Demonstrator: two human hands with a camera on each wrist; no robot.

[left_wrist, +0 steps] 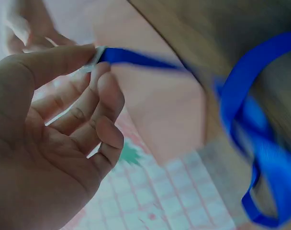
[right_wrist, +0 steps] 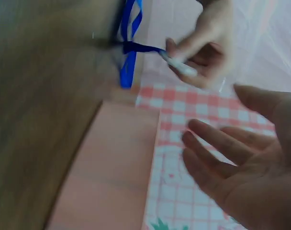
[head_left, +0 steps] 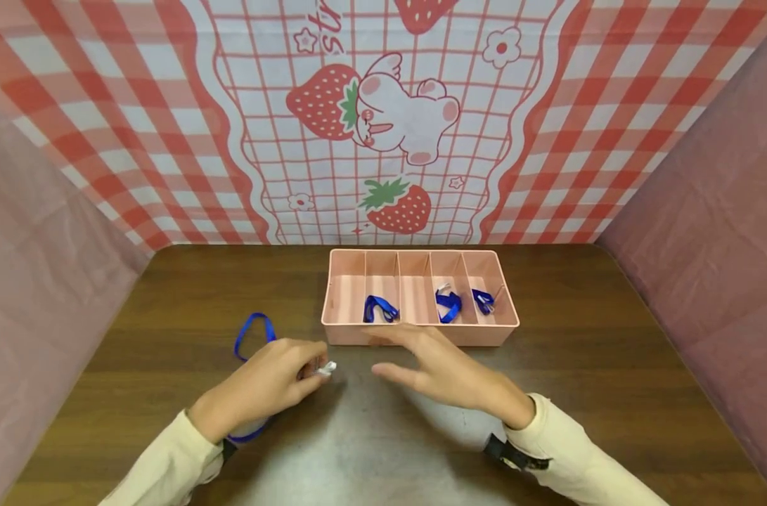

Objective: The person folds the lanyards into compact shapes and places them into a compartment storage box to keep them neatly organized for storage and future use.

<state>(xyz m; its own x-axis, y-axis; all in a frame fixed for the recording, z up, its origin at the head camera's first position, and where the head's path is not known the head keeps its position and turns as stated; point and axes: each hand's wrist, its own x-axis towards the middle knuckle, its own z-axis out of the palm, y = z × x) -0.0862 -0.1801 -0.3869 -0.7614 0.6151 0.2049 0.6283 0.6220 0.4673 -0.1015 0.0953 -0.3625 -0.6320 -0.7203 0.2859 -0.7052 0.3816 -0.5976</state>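
My left hand (head_left: 269,376) pinches the pale clip end (head_left: 327,368) of a blue lanyard (left_wrist: 140,58) between thumb and index finger. From the clip, the strap trails to a loose, twisted loop on the tabletop, partly hidden under the hand in the head view. My right hand (head_left: 443,369) holds nothing; its fingers are extended and its thumb stands apart. In the head view its fingertips overlap the front wall of a pink divided box (head_left: 478,336). Folded blue lanyards lie in the box: one (head_left: 381,308) in the second compartment from the left, another (head_left: 449,306) in the fourth, a third (head_left: 484,301) in the fifth.
The box stands toward the back of a brown wooden table (head_left: 187,309). Behind it rises a strawberry-patterned cloth (head_left: 244,140), and pink cloth (head_left: 706,197) hangs on both sides. Dark straps (head_left: 516,453) circle the sleeved wrists.
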